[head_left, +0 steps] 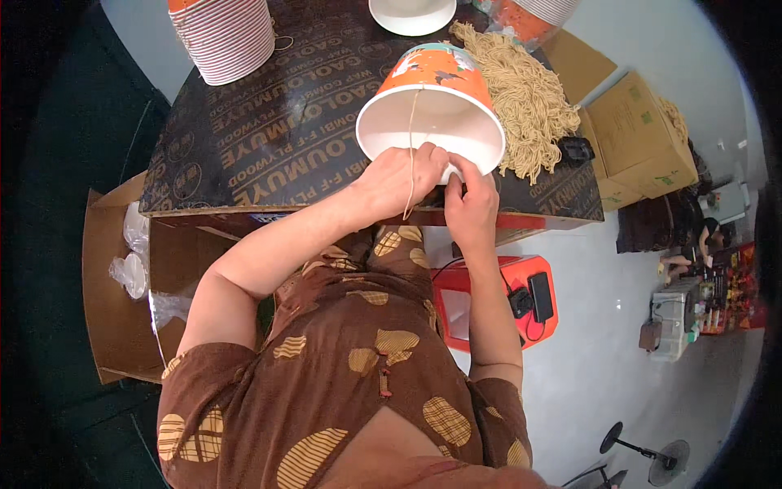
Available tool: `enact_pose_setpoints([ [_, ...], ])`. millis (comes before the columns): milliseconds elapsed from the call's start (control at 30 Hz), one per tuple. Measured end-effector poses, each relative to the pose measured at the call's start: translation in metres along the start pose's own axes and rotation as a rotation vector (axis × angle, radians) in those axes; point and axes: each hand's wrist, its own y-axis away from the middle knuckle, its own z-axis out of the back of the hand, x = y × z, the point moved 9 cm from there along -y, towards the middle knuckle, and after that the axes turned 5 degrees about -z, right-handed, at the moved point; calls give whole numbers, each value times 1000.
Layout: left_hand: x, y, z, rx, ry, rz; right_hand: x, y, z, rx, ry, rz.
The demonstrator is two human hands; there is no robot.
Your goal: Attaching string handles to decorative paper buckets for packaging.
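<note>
An orange paper bucket [444, 72] with printed figures lies on its side on the dark table, its white mouth toward me. From a spot on its upper rim a thin beige cord [412, 122] hangs across the mouth and passes over my left hand [407, 175]. That hand is closed at the lower rim, its fingertips partly inside the mouth. Beside it my right hand [472, 196] pinches the same part of the rim with thumb and bent fingers. Whether the cord's other end is between the fingertips is hidden.
Nested paper buckets [224, 41] stand at the far left of the table [277, 122]. A heap of beige cords [521, 98] lies right of the bucket, near a small black object [576, 149]. Cardboard boxes [643, 134] stand at the right; an open carton [114, 301] sits at the left. Below is a red stool [497, 269].
</note>
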Motion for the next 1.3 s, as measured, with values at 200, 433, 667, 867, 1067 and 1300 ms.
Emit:
enact_pose_setpoints([
  [200, 3, 2, 0, -28, 77, -14, -3, 1, -1, 35, -45, -57],
  [433, 9, 3, -4, -24, 133, 23, -8, 2, -7, 14, -56, -94],
  [667, 21, -1, -1, -22, 310, 116, -5, 6, -6, -15, -9, -56],
  [867, 18, 0, 0, -34, 285, 133, 3, 2, -3, -50, -55, -13],
  [1067, 17, 0, 1, -43, 295, 136, -2, 0, -8, 32, -39, -55],
  [1300, 19, 2, -3, 10, 303, 163, -12, 1, -11, 65, -68, -185],
])
